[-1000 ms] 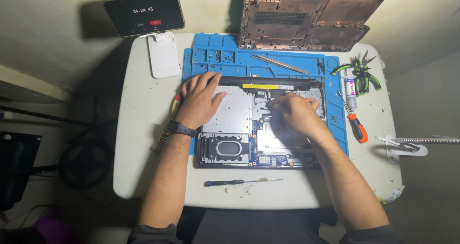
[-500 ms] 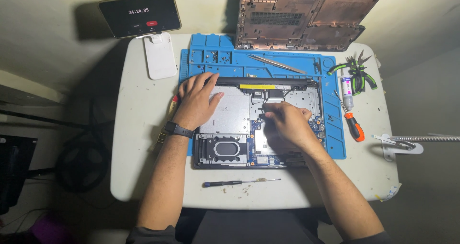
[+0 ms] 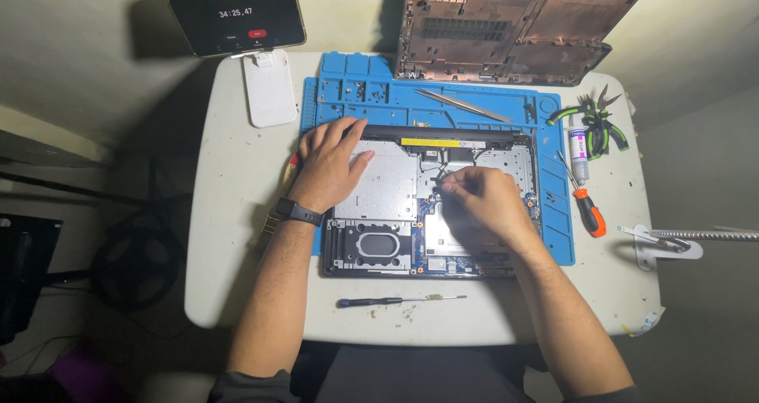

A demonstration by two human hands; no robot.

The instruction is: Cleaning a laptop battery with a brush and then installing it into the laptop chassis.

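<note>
Left hand (image 3: 328,166) flat on the opened laptop (image 3: 431,201), right hand (image 3: 486,201) pinching a small part at its middle, blue mat (image 3: 348,87) underneath, screwdriver (image 3: 399,300) nearer him.

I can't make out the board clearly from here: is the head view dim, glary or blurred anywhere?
Head view: light falls mainly on the white table; the floor around it is dark. The right hand shades the opened laptop beneath it. The left hand looks sharp. No strong glare; straight edges bow slightly toward the frame borders.
</note>
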